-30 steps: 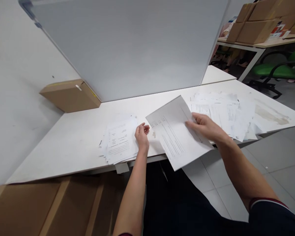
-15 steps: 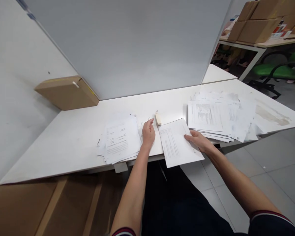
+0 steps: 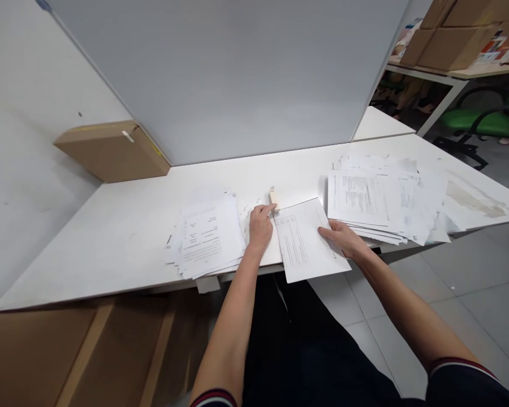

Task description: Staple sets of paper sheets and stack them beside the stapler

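A printed sheet (image 3: 306, 240) lies on the white desk (image 3: 123, 237), its near part overhanging the front edge. My right hand (image 3: 341, 238) rests flat on the sheet's right side, fingers stretched out. My left hand (image 3: 261, 221) is at the sheet's top left corner, its fingers curled, with the fingertips touching a small beige stapler (image 3: 274, 199) that lies on the desk just behind. A pile of printed papers (image 3: 207, 234) sits left of my left hand. A larger, loose pile of papers (image 3: 385, 198) lies to the right.
A grey partition panel (image 3: 237, 73) stands along the desk's back. A brown cardboard box (image 3: 110, 150) leans at the back left. Cardboard (image 3: 68, 356) lies below the desk at left. A second table with boxes (image 3: 453, 39) and a green chair (image 3: 483, 121) are at the far right.
My right hand brought the sheet down from the air and laid it on the desk edge. My left hand moved forward to the stapler, which the sheet hid before.
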A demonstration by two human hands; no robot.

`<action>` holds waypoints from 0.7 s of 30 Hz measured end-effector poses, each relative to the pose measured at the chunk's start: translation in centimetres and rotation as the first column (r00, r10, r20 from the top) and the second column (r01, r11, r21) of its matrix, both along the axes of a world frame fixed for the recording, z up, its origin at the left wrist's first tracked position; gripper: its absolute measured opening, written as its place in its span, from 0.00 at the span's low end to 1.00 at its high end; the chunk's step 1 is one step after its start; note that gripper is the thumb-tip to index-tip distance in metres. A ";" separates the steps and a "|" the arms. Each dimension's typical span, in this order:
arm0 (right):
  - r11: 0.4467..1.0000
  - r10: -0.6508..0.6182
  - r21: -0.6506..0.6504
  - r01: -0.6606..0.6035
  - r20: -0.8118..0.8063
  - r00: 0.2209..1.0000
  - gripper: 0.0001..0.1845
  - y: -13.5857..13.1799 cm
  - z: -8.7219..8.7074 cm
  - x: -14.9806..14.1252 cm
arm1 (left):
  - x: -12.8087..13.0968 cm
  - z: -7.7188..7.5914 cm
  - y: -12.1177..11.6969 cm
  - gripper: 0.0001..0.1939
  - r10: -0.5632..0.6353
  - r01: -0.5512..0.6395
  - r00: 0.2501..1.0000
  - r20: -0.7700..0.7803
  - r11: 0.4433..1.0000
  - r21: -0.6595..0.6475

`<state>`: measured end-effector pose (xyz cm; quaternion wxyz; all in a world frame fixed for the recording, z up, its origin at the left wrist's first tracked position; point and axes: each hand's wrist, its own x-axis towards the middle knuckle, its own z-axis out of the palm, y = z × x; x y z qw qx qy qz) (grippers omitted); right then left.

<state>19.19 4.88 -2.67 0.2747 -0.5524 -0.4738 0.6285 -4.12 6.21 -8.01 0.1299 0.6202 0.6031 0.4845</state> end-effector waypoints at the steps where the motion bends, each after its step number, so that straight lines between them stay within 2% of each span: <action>1: 1.000 -0.001 -0.004 0.001 -0.002 1.000 0.12 0.0 -0.1 0.0 | 0.0 0.0 0.0 0.27 -0.001 0.001 1.000 -0.007 1.000 -0.003; 7: 1.000 0.014 -0.002 -0.014 -0.015 1.000 0.11 0.1 -0.4 0.2 | 0.2 0.1 -0.1 0.26 0.010 -0.010 1.000 -0.019 1.000 -0.003; 15: 1.000 0.020 -0.001 -0.020 0.004 1.000 0.12 -0.1 0.1 0.1 | 0.1 0.0 -0.2 0.27 0.006 -0.005 0.998 -0.057 1.000 0.009; 18: 0.999 0.027 0.024 -0.028 0.011 1.000 0.14 -0.6 0.2 0.8 | 0.0 0.1 -0.2 0.28 0.002 -0.001 0.998 -0.064 1.000 0.011; 21: 0.998 -0.004 0.059 0.007 -0.051 0.999 0.15 -1.5 0.9 1.8 | -0.1 0.1 -0.1 0.28 -0.001 0.001 0.999 -0.045 1.000 0.003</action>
